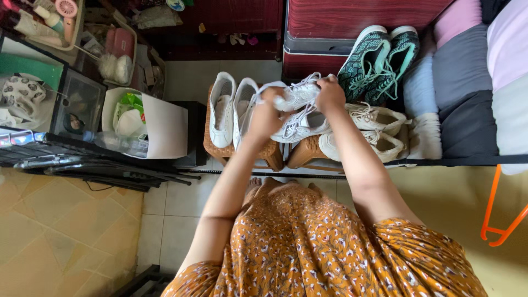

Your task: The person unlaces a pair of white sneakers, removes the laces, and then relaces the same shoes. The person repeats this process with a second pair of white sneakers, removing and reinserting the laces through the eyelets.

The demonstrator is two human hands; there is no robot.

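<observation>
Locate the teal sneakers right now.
Head view, upper right: the teal sneakers lean against the red cabinet, just above the white sneakers and right of the right hand.

we see a floor of pale square tiles [181, 212] that gives way at the left to yellowish patterned tiles [60, 231], all in soft daylight. at the top a dark red cabinet [352, 16] stands beside a stack of folded bedding [467, 77] in pink, grey and lilac, and two brown woven stools [264, 154] sit side by side on the floor below. at the left we find a cluttered black shelf [66, 148], a white bin [165, 126] and a basket of bottles [55, 22], and at the right edge an orange hanger [492, 214].
</observation>
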